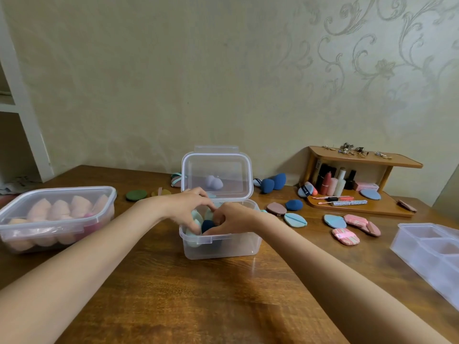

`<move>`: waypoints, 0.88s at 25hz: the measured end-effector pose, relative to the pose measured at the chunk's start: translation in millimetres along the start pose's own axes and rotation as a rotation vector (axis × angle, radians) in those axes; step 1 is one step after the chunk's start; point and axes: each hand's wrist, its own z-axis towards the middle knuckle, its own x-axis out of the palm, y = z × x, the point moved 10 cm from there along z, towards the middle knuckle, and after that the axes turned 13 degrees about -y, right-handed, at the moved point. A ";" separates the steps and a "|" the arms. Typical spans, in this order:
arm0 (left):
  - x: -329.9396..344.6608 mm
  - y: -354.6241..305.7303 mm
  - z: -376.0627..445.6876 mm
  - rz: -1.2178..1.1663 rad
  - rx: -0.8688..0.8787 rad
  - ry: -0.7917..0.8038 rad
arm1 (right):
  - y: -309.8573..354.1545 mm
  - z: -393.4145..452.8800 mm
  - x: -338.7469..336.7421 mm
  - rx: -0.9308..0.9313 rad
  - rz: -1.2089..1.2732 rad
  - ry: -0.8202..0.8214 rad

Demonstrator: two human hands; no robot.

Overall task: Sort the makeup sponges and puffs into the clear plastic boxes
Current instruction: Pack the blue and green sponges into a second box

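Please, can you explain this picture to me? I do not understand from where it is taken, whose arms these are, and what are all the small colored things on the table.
There is no machine here. The camera sits on a person's head and looks down at their own arms. Both hands reach into a small clear box with its lid standing open. The left hand and right hand arrange light blue puffs and a dark blue sponge inside; exactly what each finger holds is hard to see. On the left stands a closed box full of peach sponges. On the right, more blue and pink puffs lie on the wooden table, beside a small wooden shelf with cosmetics and a divided clear tray.
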 end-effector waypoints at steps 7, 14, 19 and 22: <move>1.7 -4.4 11.2 0.128 -0.043 -0.099 | -14.3 -9.2 -14.2 0.051 0.076 0.079; 3.3 -11.9 25.6 0.216 -0.082 -0.034 | -141.8 10.5 -111.7 0.452 0.094 -0.586; 7.2 -12.8 29.3 0.237 -0.066 -0.057 | -208.2 49.0 -53.5 0.557 -0.237 -0.255; 8.1 -11.3 29.8 0.265 -0.071 -0.055 | -196.2 62.5 -59.2 0.425 -0.239 -0.386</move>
